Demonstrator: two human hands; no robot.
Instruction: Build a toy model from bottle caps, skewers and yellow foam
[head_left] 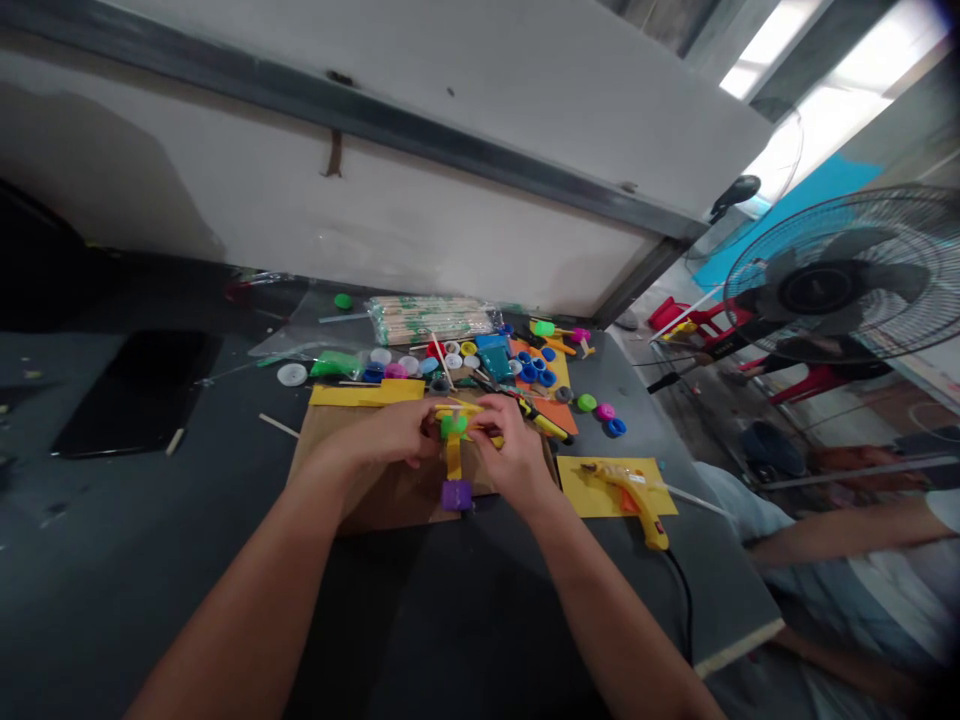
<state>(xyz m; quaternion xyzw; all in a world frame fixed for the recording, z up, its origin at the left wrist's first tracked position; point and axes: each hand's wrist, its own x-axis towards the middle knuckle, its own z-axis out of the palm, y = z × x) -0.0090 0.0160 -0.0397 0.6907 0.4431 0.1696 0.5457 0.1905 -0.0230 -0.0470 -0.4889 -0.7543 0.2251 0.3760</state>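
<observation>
My left hand [401,432] and my right hand [508,440] meet over a brown cardboard sheet [375,497]. Between them they grip a small handmade figure [454,455]. It has a green bottle cap at the top, a yellow strip below that and a purple block at the bottom end. The fingers of both hands are closed around its upper part, near a thin yellow piece. My fingertips partly hide that upper part. Just behind the hands lies a cutter knife [544,418] with a yellow and black handle.
Loose bottle caps [536,372] and packed wooden sticks [431,318] lie at the back. A glue gun [634,497] rests on yellow card [577,495] at right, its cord trailing forward. A black phone [135,392] lies left. Beyond the table's right edge are a person [862,560] and a fan [821,285].
</observation>
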